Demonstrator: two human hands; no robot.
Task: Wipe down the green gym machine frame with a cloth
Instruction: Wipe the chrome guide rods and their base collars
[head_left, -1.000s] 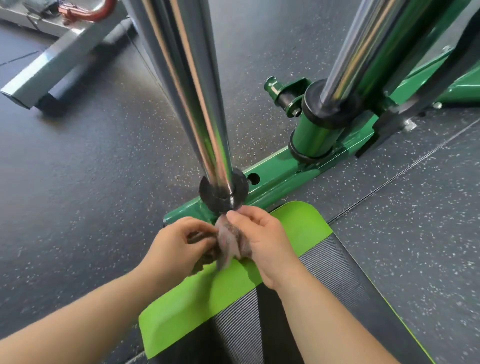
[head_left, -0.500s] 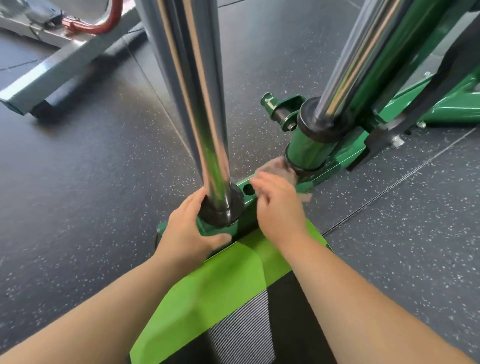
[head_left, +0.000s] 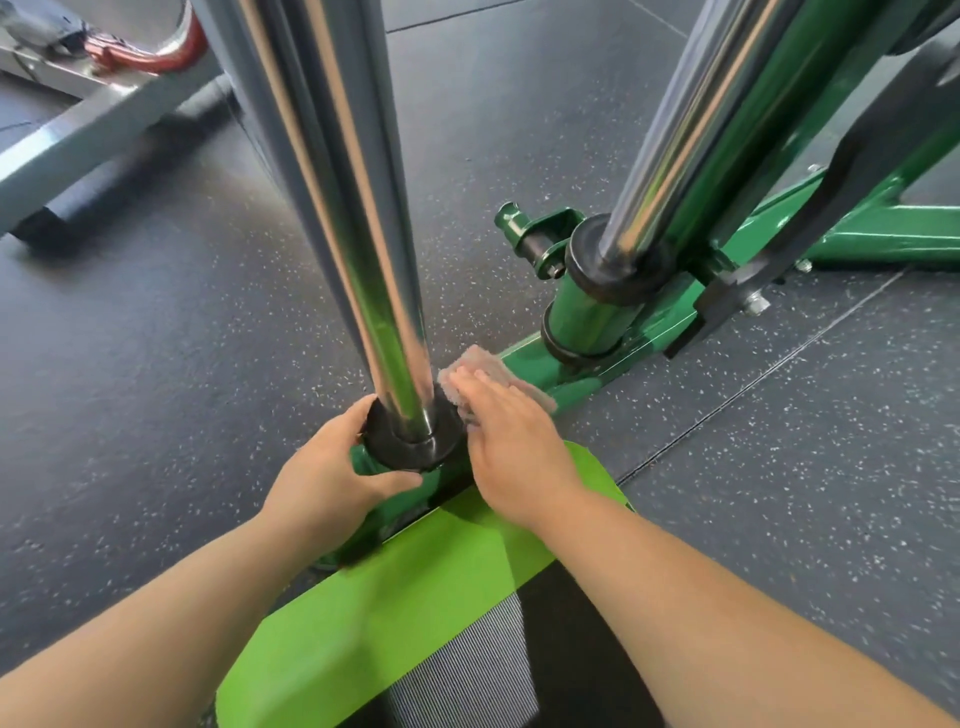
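We look down on our two bare arms at the foot of a gym machine, where our right hand (head_left: 511, 441) lies flat on a pinkish-brown cloth (head_left: 493, 371), fingers (head_left: 475, 387) straight and close together, pressing it onto the green frame (head_left: 613, 358). The cloth sits under and just beyond those fingertips, on the low green bar that runs along the floor, between the nearer chrome pole (head_left: 363, 234) and the green post (head_left: 584, 314) at the foot of the second chrome pole (head_left: 685, 130). One edge of the cloth touches the black collar (head_left: 410, 439) that rings the base of the nearer pole. Our left hand (head_left: 332, 473) is on the other side of that pole, its fingers and thumb curled round the black collar, the thumb lying along the collar's near edge over the green frame below. Nearer to us than both hands, a bright lime-green footplate (head_left: 405, 587) with a ribbed grey-and-black middle reaches toward the lower edge of the view; the heel of our right hand overlaps its far corner. Beyond the fingers of the right hand, past the green post, a short green peg (head_left: 511, 223) juts out sideways from a bracket. The dark speckled rubber floor (head_left: 156, 338) lies all round the frame, and far beyond the left hand's fingers a grey metal beam (head_left: 78, 140) of another machine crosses the upper corner.
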